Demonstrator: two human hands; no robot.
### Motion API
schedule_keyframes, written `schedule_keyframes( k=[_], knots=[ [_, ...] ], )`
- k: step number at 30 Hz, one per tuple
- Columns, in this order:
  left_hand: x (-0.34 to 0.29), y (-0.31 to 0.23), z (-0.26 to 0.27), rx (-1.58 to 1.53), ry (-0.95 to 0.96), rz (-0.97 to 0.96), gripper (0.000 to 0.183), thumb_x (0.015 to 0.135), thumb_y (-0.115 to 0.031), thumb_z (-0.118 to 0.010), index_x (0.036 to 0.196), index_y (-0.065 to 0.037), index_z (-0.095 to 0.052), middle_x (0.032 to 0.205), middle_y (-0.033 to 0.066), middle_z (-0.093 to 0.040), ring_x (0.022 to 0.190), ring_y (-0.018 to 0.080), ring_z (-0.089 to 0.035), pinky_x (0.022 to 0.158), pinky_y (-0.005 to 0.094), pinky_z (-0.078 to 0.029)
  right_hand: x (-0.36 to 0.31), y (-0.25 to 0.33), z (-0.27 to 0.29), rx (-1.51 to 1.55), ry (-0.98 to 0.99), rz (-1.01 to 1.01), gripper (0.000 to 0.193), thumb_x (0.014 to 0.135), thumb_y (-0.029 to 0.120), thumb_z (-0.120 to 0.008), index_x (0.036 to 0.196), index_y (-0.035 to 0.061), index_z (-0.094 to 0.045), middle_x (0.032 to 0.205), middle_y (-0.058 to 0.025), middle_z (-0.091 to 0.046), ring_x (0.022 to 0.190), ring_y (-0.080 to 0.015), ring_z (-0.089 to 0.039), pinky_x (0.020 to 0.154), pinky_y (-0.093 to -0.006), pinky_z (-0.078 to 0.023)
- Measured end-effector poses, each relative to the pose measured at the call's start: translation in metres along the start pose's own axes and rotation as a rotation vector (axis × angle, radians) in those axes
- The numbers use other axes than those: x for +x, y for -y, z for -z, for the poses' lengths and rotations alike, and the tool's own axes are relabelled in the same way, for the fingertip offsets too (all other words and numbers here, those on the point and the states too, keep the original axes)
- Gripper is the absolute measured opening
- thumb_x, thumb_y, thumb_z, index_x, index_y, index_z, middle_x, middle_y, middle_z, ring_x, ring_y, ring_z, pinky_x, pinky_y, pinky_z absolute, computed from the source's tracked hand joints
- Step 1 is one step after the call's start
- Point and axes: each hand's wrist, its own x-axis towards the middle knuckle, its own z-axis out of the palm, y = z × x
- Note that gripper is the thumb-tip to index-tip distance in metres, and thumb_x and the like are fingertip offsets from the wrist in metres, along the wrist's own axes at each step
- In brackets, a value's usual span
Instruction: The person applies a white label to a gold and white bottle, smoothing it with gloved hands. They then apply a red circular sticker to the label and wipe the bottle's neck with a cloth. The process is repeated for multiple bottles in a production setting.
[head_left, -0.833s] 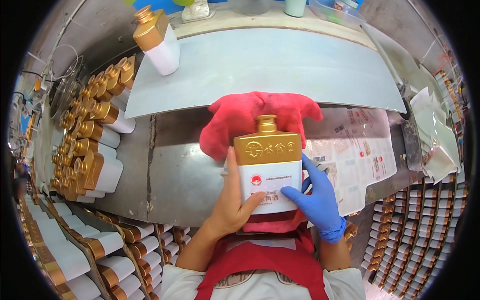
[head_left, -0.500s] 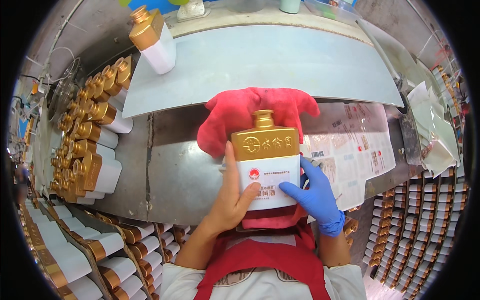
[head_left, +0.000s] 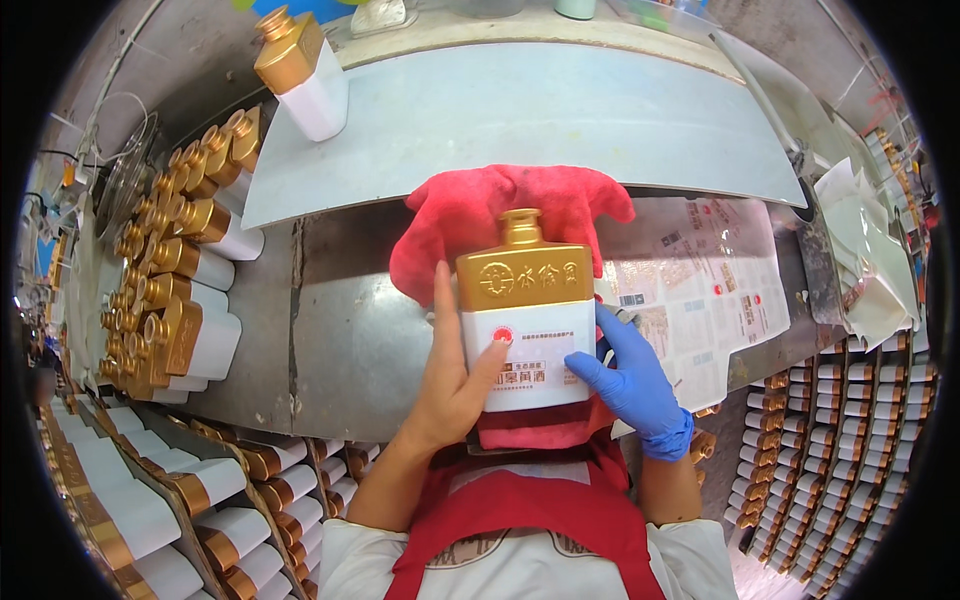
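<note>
Between my two hands is a white bottle [head_left: 528, 330] with a gold shoulder and neck, its printed front facing up. My bare left hand [head_left: 452, 375] grips its left side, with the thumb lying on the red emblem. On the other side my right hand [head_left: 630, 385], in a blue glove, holds the lower edge with the thumb on the front. Behind and under the bottle a red cloth [head_left: 440, 235] is bunched up. To the right lies a sheet of printed labels [head_left: 690, 290], some of it peeled to bare backing.
Several gold-and-white bottles [head_left: 190, 330] crowd the table's left end. One more bottle [head_left: 305, 80] stands on the raised grey board [head_left: 520, 110]. Crumpled backing paper [head_left: 865, 255] lies at the right. Racks of bottles [head_left: 830, 440] fill both lower sides.
My left thumb has slid up from the printed text to the red emblem. The bottle has shifted slightly up and left in view, still held by both hands.
</note>
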Motion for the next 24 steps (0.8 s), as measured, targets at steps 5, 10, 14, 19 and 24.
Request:
schedule_keyframes(
  k=[5, 10, 14, 19, 24],
  knots=[
    [-0.001, 0.005, -0.002, 0.06, 0.004, -0.066, 0.097, 0.086, -0.002, -0.058, 0.15, -0.002, 0.015, 0.148, 0.0195, -0.028, 0.129, 0.0236, -0.04, 0.106, 0.0345, -0.033, 0.001, 0.003, -0.003, -0.062, -0.007, 0.006, 0.078, 0.078, 0.04, -0.074, 0.141, 0.0073, -0.042, 0.09, -0.0118, -0.059, 0.075, -0.0187, -0.054, 0.072, -0.0332, -0.047],
    [-0.001, 0.0, -0.002, -0.004, 0.033, -0.057, 0.1, 0.084, -0.004, -0.061, 0.149, -0.002, 0.016, 0.149, 0.0197, -0.026, 0.131, 0.0241, -0.038, 0.108, 0.0352, -0.032, 0.004, 0.001, 0.002, -0.055, 0.043, -0.04, 0.081, 0.077, 0.041, -0.075, 0.143, 0.0082, -0.041, 0.089, -0.0114, -0.058, 0.075, -0.0193, -0.053, 0.073, -0.0338, -0.047],
    [-0.002, 0.002, -0.002, 0.022, 0.02, -0.069, 0.097, 0.087, -0.007, -0.059, 0.15, -0.001, 0.014, 0.15, 0.0198, -0.025, 0.133, 0.0239, -0.035, 0.11, 0.0352, -0.029, 0.003, -0.003, 0.002, -0.092, 0.032, -0.02, 0.08, 0.077, 0.04, -0.075, 0.143, 0.0087, -0.041, 0.089, -0.0109, -0.058, 0.074, -0.019, -0.053, 0.072, -0.0337, -0.047],
    [0.007, -0.003, -0.005, 0.029, -0.08, -0.05, 0.083, 0.094, -0.011, -0.051, 0.149, 0.005, 0.009, 0.148, 0.0234, -0.028, 0.134, 0.0274, -0.034, 0.111, 0.0345, -0.026, 0.005, 0.012, 0.006, -0.007, 0.004, -0.058, 0.077, 0.079, 0.04, -0.073, 0.143, 0.0094, -0.042, 0.089, -0.012, -0.059, 0.072, -0.0194, -0.055, 0.07, -0.0333, -0.048],
    [0.008, -0.004, -0.004, 0.101, -0.076, -0.058, 0.078, 0.096, -0.013, -0.048, 0.148, 0.009, 0.006, 0.148, 0.0267, -0.027, 0.135, 0.0314, -0.033, 0.111, 0.0345, -0.024, 0.014, 0.008, -0.001, -0.171, -0.082, 0.03, 0.073, 0.084, 0.041, -0.067, 0.144, 0.0083, -0.04, 0.086, -0.0133, -0.059, 0.071, -0.0191, -0.056, 0.07, -0.0336, -0.048]
  ],
)
